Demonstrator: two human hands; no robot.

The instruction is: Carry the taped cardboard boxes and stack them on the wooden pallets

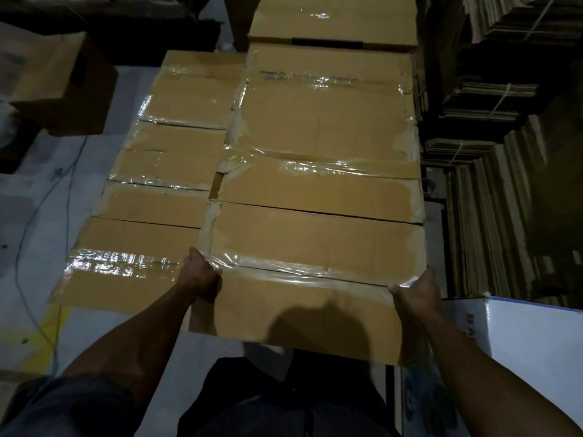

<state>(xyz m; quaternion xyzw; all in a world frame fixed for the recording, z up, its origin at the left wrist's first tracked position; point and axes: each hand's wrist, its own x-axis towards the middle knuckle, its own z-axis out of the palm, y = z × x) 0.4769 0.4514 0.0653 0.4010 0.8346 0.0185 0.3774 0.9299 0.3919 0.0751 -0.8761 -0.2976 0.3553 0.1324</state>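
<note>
A taped cardboard box (303, 272) lies nearest to me, its top sealed with glossy clear tape. My left hand (202, 274) grips its left side, fingers curled over the top edge. My right hand (416, 290) grips its right side the same way. Beyond it another taped box (321, 121) sits in line. A lower row of taped boxes (164, 171) lies to the left. No wooden pallet shows under the boxes.
A loose brown box (60, 83) stands at the far left. Bundled flat cardboard sheets (492, 99) are stacked along the right. A white carton (533, 335) sits at the right foreground. A thin cable (67, 190) trails over the pale floor on the left.
</note>
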